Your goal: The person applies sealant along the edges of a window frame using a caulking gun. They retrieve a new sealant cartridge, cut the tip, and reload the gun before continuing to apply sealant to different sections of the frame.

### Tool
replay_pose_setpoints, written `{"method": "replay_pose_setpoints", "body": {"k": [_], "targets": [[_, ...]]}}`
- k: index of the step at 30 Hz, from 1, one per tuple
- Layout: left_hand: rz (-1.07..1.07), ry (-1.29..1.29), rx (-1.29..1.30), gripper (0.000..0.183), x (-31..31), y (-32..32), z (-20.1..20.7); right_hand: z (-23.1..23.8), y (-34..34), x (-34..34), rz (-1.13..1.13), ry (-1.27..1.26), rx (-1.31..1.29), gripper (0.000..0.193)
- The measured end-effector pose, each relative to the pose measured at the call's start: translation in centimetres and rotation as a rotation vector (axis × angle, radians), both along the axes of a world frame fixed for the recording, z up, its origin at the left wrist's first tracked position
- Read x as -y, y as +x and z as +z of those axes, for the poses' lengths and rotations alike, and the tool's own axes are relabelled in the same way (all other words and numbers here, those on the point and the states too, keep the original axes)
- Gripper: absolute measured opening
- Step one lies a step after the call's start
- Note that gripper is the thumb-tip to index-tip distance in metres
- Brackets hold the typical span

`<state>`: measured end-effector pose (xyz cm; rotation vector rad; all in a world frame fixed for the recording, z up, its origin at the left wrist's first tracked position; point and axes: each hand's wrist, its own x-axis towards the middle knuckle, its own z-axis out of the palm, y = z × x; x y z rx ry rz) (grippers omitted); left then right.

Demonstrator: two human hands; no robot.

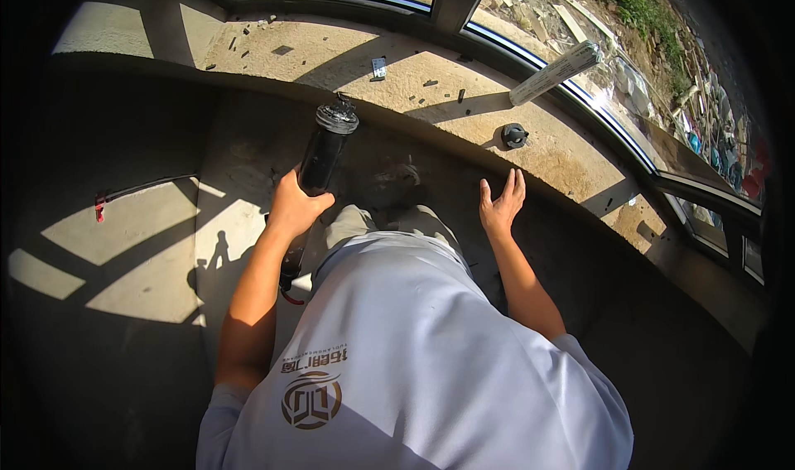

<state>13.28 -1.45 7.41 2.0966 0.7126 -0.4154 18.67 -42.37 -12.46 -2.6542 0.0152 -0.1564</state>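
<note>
black sealant tube [325, 151] sits clenched in the left hand [291, 207], low over the concrete sill [431, 81]. its long axis runs nearly upright, capped end tipped up and slightly right toward the window. a firm low grip should keep it steady. right hand [501, 205] hangs released, fingers spread, holding nothing.

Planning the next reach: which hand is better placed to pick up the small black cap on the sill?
Right. The right hand is open and empty just below the black cap; the left hand holds a black sealant tube.
</note>
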Motion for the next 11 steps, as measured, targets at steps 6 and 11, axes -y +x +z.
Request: {"method": "replay_pose_setpoints", "body": {"k": [6, 11], "targets": [[0.404, -0.050, 0.542, 0.011, -9.3, -2.9, 3.6, -1.2, -4.3, -5.2, 0.257, 0.192, -0.960, 0.074], [0.785, -0.129, 0.962, 0.027, -13.8, -3.4, 7.0, 2.0, -4.7, -13.4, 0.653, 0.229, -1.158, 0.085]]}}
